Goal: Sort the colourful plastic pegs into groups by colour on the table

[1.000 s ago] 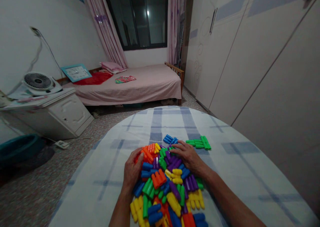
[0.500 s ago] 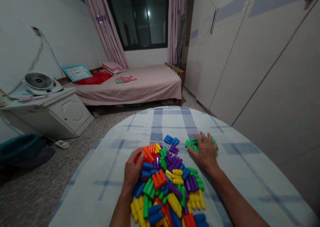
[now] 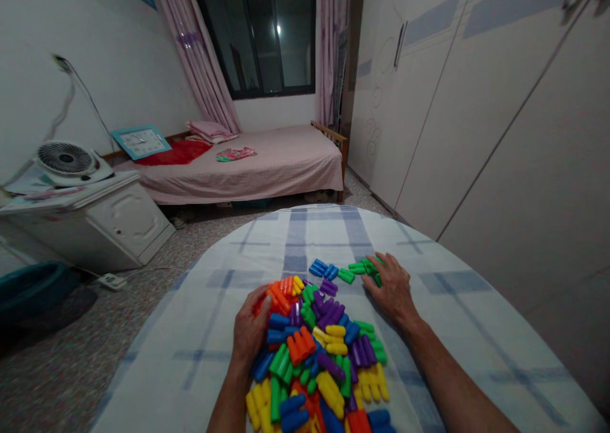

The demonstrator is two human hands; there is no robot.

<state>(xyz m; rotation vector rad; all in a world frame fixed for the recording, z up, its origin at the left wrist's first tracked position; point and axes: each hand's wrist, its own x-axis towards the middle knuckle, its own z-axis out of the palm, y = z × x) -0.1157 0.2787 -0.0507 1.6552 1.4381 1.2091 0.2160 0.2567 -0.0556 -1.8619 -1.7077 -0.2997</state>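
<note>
1. We see several green pieces (image 3: 356, 268) together beyond the right side of the heap, toward the bench's far edge; one end of this group lies under a hand, so we cannot count it.
2. Our right hand (image 3: 388, 284) is palm down over that end, fingers bent and loosely spread, thumb apart from them. The fingertips appear to touch the green pieces, but we see no closed grip.
3. Just beside the green group, on the side toward the bench's left edge, lie a few blue pieces (image 3: 318, 268), also apart from the heap. A purple piece (image 3: 328, 287) lies between these and the heap.
4. The heap (image 3: 301, 346) spreads over the near middle of the bench and runs out of view at the bottom, mixing orange, yellow, green, blue and purple. We judge that little has been separated by colour and that most remains mixed, with green and blue pieces among the rest.
5. Our left hand (image 3: 251, 325) is cupped half open at the heap's side facing the bench's left edge, beside some orange pieces (image 3: 279, 296). Its fingers are partly hidden, so we cannot tell whether it has hold of any.
6. The bench (image 3: 200, 306) wears a checked cloth; past its rounded far edge stands a bed (image 3: 286, 166).
</note>
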